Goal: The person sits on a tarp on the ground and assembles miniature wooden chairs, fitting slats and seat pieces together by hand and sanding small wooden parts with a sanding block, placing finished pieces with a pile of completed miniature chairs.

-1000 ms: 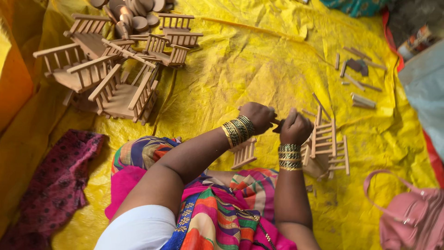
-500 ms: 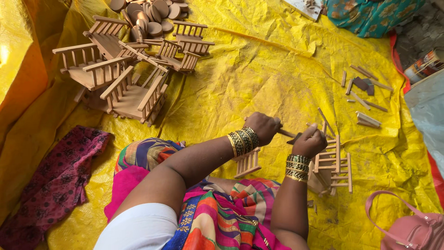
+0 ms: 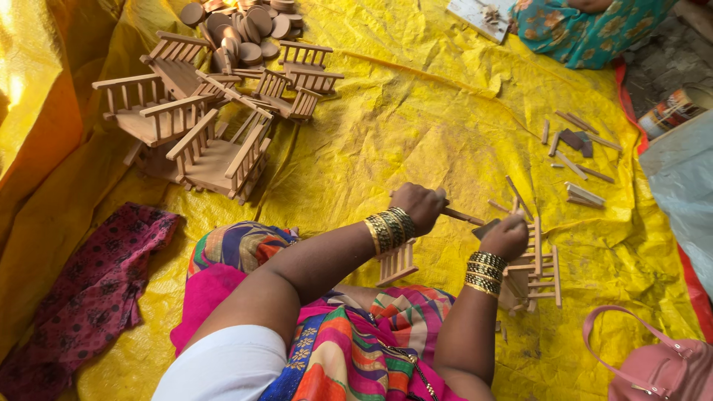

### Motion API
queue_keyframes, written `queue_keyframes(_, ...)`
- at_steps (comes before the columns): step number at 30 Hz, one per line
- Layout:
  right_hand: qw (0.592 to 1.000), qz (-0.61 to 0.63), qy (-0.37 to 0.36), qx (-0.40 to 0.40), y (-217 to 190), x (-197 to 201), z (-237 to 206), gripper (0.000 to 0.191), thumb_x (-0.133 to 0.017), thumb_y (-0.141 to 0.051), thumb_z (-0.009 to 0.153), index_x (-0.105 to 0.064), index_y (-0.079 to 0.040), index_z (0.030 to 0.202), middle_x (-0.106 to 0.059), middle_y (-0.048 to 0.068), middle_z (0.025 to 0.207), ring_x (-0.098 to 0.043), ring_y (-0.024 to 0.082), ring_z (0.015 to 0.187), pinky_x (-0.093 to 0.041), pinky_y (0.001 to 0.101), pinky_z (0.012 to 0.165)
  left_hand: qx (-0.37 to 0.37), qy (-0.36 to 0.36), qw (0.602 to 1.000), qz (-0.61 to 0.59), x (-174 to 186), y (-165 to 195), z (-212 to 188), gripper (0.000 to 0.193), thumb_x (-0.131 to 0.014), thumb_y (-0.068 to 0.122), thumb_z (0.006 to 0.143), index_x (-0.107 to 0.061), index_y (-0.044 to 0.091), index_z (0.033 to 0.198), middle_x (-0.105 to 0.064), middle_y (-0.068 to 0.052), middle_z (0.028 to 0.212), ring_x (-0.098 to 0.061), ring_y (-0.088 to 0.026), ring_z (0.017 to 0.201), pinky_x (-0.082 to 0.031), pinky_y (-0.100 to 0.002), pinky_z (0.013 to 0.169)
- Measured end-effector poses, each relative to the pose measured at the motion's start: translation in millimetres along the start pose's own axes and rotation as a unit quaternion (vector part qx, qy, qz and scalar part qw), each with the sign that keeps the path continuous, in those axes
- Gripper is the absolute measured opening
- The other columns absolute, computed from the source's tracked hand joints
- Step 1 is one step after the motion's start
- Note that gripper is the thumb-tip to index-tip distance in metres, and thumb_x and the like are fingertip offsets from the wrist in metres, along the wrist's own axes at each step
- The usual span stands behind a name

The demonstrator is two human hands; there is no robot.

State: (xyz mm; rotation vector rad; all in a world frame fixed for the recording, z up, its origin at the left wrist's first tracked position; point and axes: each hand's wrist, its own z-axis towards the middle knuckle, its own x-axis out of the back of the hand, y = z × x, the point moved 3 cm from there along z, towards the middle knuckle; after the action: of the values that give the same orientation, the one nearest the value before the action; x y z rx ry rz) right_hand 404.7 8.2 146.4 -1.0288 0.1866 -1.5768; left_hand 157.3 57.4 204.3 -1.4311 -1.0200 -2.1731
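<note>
Hands: two, left [image 3: 418, 206] and right [image 3: 505, 236], gripping one stick [image 3: 464, 216].

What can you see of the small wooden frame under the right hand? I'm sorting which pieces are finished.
The frame is pale, unpainted wood: thin upright slats joined by short cross rungs, like a ladder-backed chair part. It lies on the yellow sheet by the person's knee. The right hand rests over its upper end, hiding that part. The left hand holds a thin stick pointed toward it. Whether it is complete cannot be told.
</note>
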Motion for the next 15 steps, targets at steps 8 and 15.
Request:
queue_keyframes(8, 0.981, 0.118, 0.064, 0.141, -58.9, 21.8, 0.7, 0.047, -0.054, -0.029, 0.115, -0.065, 0.0, 0.081, -0.063, 0.013, 0.07, -0.059, 0.028, 0.058, -0.046, 0.0394, 0.053, -0.073, -0.047, 0.996, -0.004, 35.9, 0.6, -3.4, 0.089, -0.063, 0.076, 0.081, -0.04, 0.029, 0.153, -0.063, -0.013, 0.133, -0.068, -0.034, 0.107, -0.056, -0.048, 0.087)
queue_keyframes(15, 0.983, 0.134, -0.033, 0.121, -97.7, 12.9, -26.3, 0.043, -0.059, -0.034, 0.11, -0.065, 0.001, 0.085, -0.065, 0.017, 0.072, -0.062, 0.027, 0.06, -0.048, 0.0401, 0.055, -0.05, -0.052, 0.996, -0.059, 38.9, -4.9, -7.4, 0.051, -0.047, 0.064, 0.095, -0.079, 0.028, 0.11, -0.073, 0.004, 0.123, -0.072, -0.026, 0.102, -0.056, -0.044, 0.088)
